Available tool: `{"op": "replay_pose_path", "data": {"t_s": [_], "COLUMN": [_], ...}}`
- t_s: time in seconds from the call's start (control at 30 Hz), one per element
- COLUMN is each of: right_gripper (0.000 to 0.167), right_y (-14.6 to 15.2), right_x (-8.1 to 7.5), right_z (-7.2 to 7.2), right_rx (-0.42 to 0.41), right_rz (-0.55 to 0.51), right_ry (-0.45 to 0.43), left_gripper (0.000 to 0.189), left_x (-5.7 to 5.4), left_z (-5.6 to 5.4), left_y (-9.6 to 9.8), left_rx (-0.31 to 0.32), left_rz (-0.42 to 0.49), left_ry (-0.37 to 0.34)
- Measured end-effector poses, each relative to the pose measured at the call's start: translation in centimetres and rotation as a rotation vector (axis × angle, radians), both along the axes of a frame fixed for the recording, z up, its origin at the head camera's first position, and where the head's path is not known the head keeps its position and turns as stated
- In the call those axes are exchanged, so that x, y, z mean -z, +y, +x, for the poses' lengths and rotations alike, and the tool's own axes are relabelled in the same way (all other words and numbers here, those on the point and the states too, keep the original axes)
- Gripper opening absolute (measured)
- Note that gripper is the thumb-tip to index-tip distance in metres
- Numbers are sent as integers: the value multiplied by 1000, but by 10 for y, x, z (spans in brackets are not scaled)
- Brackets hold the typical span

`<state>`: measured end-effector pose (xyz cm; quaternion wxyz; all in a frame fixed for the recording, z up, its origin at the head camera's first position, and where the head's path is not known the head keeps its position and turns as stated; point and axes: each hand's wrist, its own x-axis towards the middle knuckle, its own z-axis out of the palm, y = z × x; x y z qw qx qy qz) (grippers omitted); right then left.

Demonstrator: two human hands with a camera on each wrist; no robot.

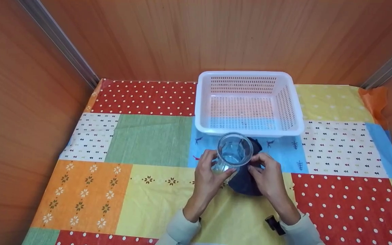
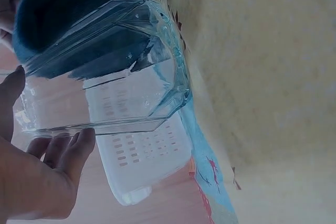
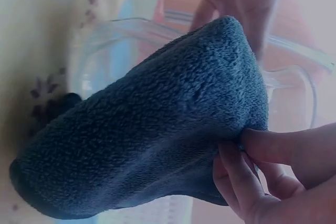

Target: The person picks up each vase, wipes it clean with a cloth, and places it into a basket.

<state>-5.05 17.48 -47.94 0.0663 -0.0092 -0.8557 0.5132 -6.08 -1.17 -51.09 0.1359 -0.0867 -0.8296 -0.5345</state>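
Note:
A clear glass jar (image 1: 234, 149) with a round rim and a faceted base stands in front of the basket. My left hand (image 1: 207, 174) grips it near the rim, thumb on the near side and fingers round the left. In the left wrist view the glass (image 2: 121, 72) shows the dark cloth through its wall. My right hand (image 1: 266, 173) pinches a dark blue fleecy cloth (image 1: 245, 182) between thumb and fingers, close against the jar's right side. The cloth (image 3: 157, 124) hangs down in folds in the right wrist view and hides part of the jar.
A white plastic basket (image 1: 199, 109) with slotted walls stands just beyond the jar. Under everything lies a patchwork-print tablecloth (image 1: 155, 139). Wooden panels (image 1: 216, 37) rise at the back and on both sides.

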Motion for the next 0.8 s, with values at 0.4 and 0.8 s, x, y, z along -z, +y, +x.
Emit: {"op": "replay_pose_path", "data": {"t_s": [0.4,0.8], "right_gripper": [23,17], "right_y": [8,2], "right_x": [49,18], "right_z": [-4,0], "right_rx": [-19,4], "right_rz": [107,-15], "right_ry": [-54,-67], "left_gripper": [52,54], "left_x": [-1,-1], "left_z": [0,0], "left_y": [-1,-1], "left_rx": [3,17], "left_rz": [1,1], "left_ry": [1,-5]}}
